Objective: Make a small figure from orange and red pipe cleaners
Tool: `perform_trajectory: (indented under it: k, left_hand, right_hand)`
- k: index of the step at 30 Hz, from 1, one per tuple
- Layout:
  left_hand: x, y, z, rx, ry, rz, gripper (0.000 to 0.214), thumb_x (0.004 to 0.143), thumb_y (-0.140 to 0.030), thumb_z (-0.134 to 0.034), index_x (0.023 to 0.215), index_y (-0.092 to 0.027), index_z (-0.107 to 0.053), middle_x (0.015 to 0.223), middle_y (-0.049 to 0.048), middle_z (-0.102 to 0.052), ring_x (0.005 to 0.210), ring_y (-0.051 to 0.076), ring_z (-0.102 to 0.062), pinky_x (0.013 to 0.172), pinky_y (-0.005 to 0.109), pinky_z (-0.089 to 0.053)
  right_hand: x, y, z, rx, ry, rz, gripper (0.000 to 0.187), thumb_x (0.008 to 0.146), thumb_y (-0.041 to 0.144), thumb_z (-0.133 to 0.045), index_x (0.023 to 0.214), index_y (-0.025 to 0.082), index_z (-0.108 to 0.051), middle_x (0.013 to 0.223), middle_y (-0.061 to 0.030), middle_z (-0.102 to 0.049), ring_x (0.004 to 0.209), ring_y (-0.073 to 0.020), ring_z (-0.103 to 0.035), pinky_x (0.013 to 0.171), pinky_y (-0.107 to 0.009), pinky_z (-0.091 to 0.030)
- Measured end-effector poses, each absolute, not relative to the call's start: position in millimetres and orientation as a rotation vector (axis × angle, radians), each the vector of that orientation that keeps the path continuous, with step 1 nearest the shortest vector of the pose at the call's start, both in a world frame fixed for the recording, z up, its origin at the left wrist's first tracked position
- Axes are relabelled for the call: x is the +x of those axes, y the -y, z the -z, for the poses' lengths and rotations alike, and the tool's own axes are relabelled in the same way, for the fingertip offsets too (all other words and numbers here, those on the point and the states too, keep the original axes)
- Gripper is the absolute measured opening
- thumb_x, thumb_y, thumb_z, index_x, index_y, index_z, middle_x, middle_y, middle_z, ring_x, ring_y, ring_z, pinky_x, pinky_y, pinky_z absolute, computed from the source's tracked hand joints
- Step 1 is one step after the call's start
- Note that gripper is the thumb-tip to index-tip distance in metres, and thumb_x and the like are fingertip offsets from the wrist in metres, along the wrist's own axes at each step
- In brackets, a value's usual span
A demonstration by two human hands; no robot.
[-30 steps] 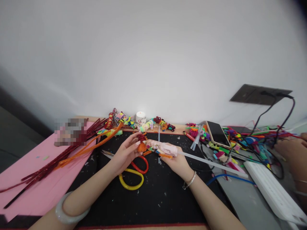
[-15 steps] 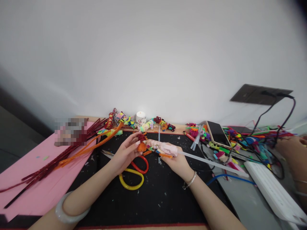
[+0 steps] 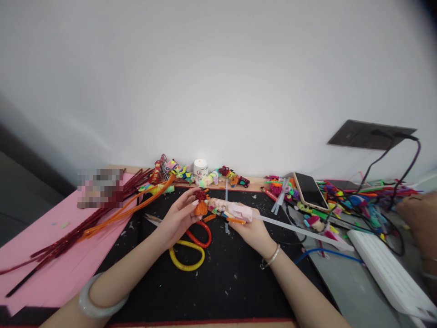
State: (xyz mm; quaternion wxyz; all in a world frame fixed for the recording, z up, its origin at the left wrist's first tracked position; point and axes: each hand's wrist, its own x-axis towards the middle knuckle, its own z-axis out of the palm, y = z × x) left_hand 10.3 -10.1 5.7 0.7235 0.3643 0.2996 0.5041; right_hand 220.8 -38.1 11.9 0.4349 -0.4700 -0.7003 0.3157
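Note:
Between the fingertips of my left hand is a small pipe-cleaner piece, dark red on top and orange below. My right hand is closed round a pale pink hot glue gun, with a long translucent glue stick jutting from its back to the right. The gun's front end points left and is close to the orange piece; whether they touch, I cannot tell. Under my left hand lie scissors with one yellow and one red handle loop, partly hidden by the hand.
Dark red and orange pipe cleaners lie on pink paper at left. A white paper cup and colourful figures line the wall. At right are a phone, a power strip, cables and another person's blurred arm.
The orange and red piece in my left hand has shifted very slightly left. At the right edge, the other person's hand has moved a little. My right hand looks unchanged.

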Motion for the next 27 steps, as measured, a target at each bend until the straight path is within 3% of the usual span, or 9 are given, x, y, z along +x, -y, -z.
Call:
perform_trajectory:
  k: [6,10,14,19,27]
  left_hand:
    - [9.7,9.3,-6.2,0.852,-0.715,-1.17,0.04,0.078,-0.025,-0.067,0.117,-0.029,-0.058,0.11,0.0031,-0.053,0.079,0.011,-0.057,0.066,0.021,-0.051]
    - [9.7,8.0,-6.6,0.937,-0.778,-1.231,0.041,0.078,-0.027,-0.066,0.117,-0.028,-0.057,0.112,0.0033,-0.053,0.083,0.013,-0.056,0.067,0.023,-0.051]
    - [10.1,7.7,-5.7,1.18,-0.905,-1.267,0.04,0.079,-0.029,-0.065,0.118,-0.025,-0.055,0.114,0.0041,-0.054,0.082,0.014,-0.057,0.067,0.024,-0.051]
    - [10.9,9.9,-4.9,1.315,-0.957,-1.26,0.037,0.081,-0.029,-0.062,0.117,-0.024,-0.053,0.112,0.0039,-0.059,0.079,0.015,-0.059,0.07,0.026,-0.05]
    - [13.9,14.6,-7.0,1.271,-0.904,-1.22,0.037,0.078,-0.027,-0.065,0.113,-0.023,-0.056,0.093,0.0032,-0.064,0.076,0.017,-0.06,0.07,0.028,-0.049]
  right_hand:
    - [222.6,38.2,-13.0,-1.332,1.835,-0.552,0.02,0.079,0.03,-0.061,0.065,0.02,-0.052,0.062,0.0013,-0.058,0.056,-0.0137,-0.055,0.053,-0.024,-0.041]
    - [230.6,35.7,-12.3,-1.536,1.89,-0.332,0.009,0.083,0.029,-0.056,0.084,0.021,-0.06,0.079,-0.0018,-0.065,0.068,-0.0157,-0.06,0.06,-0.024,-0.041]
    - [238.8,33.3,-16.5,-1.736,1.953,-0.076,0.023,0.081,0.028,-0.057,0.103,0.021,-0.059,0.096,-0.006,-0.065,0.08,-0.0198,-0.061,0.066,-0.027,-0.04]
    - [242.1,32.1,-20.3,-1.906,1.95,0.062,0.029,0.08,0.032,-0.057,0.107,0.02,-0.056,0.102,-0.0077,-0.063,0.087,-0.0234,-0.059,0.067,-0.031,-0.036]
    - [244.2,29.6,-6.0,-2.075,1.942,0.019,0.042,0.069,0.015,-0.054,0.111,0.022,-0.055,0.106,-0.0092,-0.06,0.097,-0.0299,-0.052,0.076,-0.04,-0.036]
